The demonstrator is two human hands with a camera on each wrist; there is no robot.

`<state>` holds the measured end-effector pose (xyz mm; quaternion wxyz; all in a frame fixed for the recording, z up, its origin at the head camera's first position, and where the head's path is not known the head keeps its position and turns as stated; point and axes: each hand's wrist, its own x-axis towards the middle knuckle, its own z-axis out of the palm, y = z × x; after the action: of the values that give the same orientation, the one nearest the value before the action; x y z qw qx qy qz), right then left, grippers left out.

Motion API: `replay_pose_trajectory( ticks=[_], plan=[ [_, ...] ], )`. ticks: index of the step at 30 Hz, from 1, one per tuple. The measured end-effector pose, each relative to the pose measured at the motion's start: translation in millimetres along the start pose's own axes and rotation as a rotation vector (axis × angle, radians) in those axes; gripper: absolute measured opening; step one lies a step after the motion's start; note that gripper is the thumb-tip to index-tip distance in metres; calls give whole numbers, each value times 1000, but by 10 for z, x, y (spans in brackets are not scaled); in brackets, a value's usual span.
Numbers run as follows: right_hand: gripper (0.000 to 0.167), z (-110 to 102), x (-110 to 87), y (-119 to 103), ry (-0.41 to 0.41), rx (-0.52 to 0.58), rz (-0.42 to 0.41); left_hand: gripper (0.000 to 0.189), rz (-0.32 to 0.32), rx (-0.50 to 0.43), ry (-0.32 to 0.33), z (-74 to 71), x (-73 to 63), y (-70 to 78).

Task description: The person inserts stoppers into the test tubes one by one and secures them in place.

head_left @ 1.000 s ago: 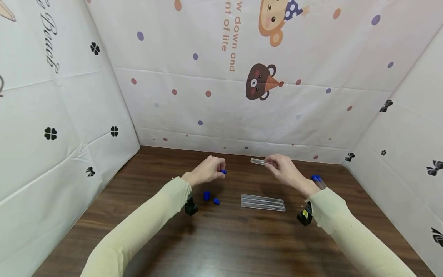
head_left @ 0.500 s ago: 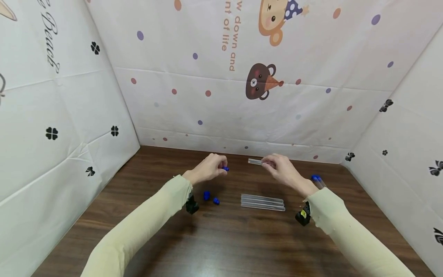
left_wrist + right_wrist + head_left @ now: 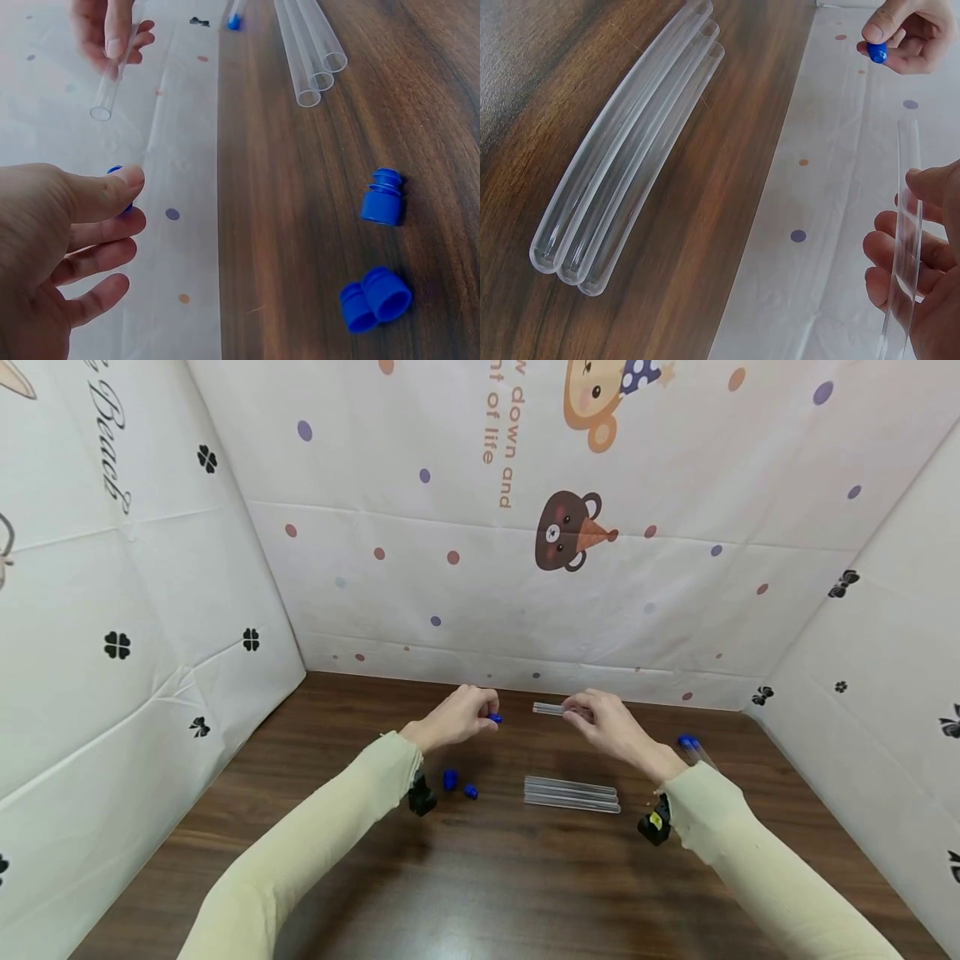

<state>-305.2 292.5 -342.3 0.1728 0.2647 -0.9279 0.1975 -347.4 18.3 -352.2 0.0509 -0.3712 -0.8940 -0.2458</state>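
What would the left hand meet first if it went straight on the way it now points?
Most likely the open end of the clear tube in the right hand, going by the head view, though depth there is uncertain.

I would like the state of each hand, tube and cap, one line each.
Left hand: pinching the held cap
Held cap: on no tube
Right hand: gripping the held tube
Held tube: uncapped
Three-tube row: uncapped, lying on the table
Single loose cap: lying on the table
Loose cap pair: lying together
Tubes by the right sleeve: capped, partly hidden
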Motion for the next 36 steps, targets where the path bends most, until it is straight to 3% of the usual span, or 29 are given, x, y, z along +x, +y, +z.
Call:
replay_pose_trajectory(
  ticks=[19,36],
  plan=[
    [16,35,30,-84,-41,8,-22,16,31,2,24,-30,74,50],
    [15,81,62,-139,-39,20,-20,16,18,0,20,-43,107,81]
  ],
)
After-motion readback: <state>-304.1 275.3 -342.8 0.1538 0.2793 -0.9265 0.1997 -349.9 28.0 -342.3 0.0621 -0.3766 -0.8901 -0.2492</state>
